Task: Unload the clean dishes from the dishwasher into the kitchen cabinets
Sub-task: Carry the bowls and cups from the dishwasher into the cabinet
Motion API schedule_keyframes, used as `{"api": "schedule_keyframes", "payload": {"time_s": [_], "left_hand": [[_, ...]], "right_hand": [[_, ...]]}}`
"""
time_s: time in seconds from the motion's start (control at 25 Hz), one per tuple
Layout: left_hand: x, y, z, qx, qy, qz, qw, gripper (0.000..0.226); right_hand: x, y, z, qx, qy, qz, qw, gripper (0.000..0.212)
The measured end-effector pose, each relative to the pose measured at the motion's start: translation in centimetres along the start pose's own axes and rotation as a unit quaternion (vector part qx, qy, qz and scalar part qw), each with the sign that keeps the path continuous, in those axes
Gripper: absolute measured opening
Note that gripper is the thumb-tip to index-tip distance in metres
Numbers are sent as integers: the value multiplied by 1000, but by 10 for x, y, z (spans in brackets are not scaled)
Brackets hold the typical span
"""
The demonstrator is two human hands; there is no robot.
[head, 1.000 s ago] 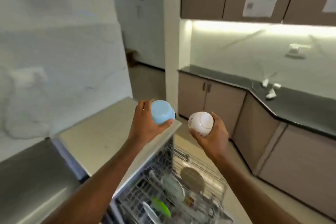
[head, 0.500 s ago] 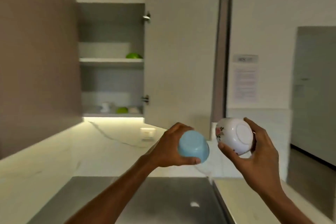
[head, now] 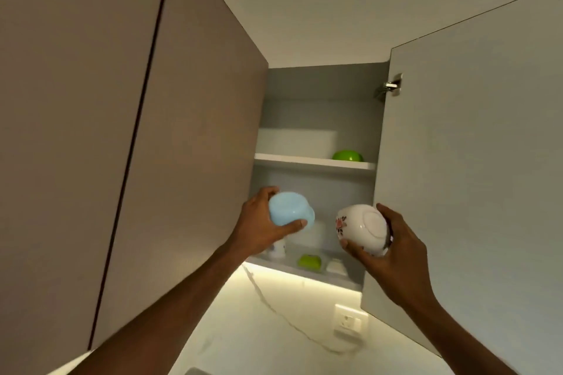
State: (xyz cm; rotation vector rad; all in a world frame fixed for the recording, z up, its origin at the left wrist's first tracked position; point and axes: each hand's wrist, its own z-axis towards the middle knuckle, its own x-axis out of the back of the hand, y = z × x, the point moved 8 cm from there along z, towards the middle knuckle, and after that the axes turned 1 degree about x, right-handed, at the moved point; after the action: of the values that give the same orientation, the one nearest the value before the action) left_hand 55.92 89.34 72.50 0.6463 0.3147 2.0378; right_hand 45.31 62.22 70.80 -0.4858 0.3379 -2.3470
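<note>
Left hand [head: 259,227]: raised in front of the open cabinet [head: 320,119], forearm angled up, grip wrapped round the blue bowl [head: 289,210], thumb under its side.
Blue bowl: base toward the camera, level with the lower shelf [head: 307,271].
Right hand [head: 393,250]: up beside the open door [head: 469,176], grip cradling the white floral bowl [head: 361,228] from below.
White floral bowl: tilted, base showing.
Upper shelf [head: 313,161]: a green bowl [head: 347,156] sits there.
</note>
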Motion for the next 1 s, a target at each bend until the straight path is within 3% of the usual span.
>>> {"api": "schedule_keyframes", "payload": {"time_s": [0.2, 0.36, 0.48, 0.68, 0.84, 1.0], "left_hand": [[-11, -53, 135, 12, 96, 15, 995, 86], [-24, -85, 235, 31, 137, 38, 989, 95], [-37, -110, 298, 58, 118, 67, 989, 108], [-75, -134, 342, 99, 51, 130, 985, 98], [-95, -147, 357, 140, -36, 208, 967, 106], [-102, -149, 360, 150, -82, 248, 953, 88]], "right_hand": [[-80, 25, 141, -2, 34, -12, 999, 85], [-136, 36, 269, 35, 31, -78, 996, 91], [-173, 52, 329, 26, -2, -108, 994, 101], [-206, 77, 347, 18, -66, -182, 981, 83], [-212, 86, 349, 20, -88, -234, 968, 82], [-221, 88, 354, 24, -112, -302, 946, 83]]}}
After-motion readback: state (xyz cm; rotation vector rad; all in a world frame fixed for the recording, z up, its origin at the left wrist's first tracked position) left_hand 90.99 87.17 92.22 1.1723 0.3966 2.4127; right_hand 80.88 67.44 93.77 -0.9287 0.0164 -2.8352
